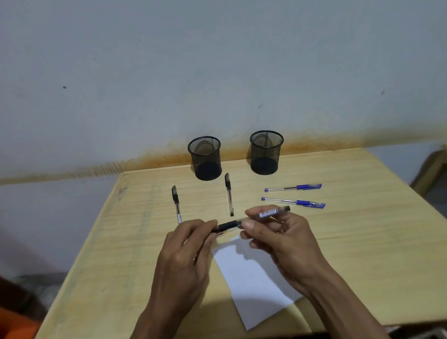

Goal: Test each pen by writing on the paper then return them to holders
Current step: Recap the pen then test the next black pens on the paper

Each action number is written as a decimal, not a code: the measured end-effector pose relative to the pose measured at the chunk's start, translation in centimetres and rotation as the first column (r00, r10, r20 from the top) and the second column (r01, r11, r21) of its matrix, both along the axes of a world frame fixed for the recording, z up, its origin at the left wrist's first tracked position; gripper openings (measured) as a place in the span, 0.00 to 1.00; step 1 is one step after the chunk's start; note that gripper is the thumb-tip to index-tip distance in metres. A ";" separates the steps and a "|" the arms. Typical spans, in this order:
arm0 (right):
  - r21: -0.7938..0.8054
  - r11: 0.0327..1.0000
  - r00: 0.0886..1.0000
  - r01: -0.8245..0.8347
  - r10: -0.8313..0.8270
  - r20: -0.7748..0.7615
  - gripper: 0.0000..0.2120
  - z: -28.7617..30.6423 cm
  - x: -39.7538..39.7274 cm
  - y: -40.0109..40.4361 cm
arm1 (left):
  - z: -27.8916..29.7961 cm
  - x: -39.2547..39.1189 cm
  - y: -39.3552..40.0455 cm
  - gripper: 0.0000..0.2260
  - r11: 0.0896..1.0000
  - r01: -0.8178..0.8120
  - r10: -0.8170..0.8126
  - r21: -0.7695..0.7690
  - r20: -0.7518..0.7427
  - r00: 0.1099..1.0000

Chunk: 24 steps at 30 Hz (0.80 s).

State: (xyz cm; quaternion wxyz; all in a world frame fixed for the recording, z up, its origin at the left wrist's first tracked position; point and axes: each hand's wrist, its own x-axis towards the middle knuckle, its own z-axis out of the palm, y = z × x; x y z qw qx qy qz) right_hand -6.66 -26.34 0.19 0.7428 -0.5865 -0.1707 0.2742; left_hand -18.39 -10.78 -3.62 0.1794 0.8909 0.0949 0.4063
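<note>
Both hands hold one black pen (248, 221) level above the white paper (251, 279). My left hand (188, 256) pinches its capped end and my right hand (277, 236) grips the clear barrel. Two more black pens lie on the wooden table (364, 252): one at the left (176, 204), one in the middle (229, 194). To the right lie two blue pens, a far one (293, 188) and a near one (293, 202). Two black mesh holders stand at the back, a left holder (205, 158) and a right holder (266, 152); both look empty.
A grey wall rises right behind the holders. The table's left edge drops to the floor, where an orange object (11, 336) sits at the lower left. Another wooden piece of furniture (444, 163) stands at the far right.
</note>
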 end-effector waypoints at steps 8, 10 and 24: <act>-0.017 0.999 0.991 0.047 -0.044 0.125 0.06 -1.0 0.1 2.5 | 0.6 0.4 -0.9 0.07 0.995 -0.025 0.025 -0.102 0.001 1.000; -0.010 0.999 0.994 0.051 -0.050 0.097 0.03 -1.0 1.2 2.8 | 1.2 0.5 -1.2 0.06 0.990 -0.024 0.025 -0.141 0.001 1.000; -0.025 0.990 0.989 0.138 -0.136 0.058 0.02 -1.3 4.4 4.5 | -0.1 7.2 8.0 0.04 0.878 -0.404 0.302 -0.256 -0.360 0.883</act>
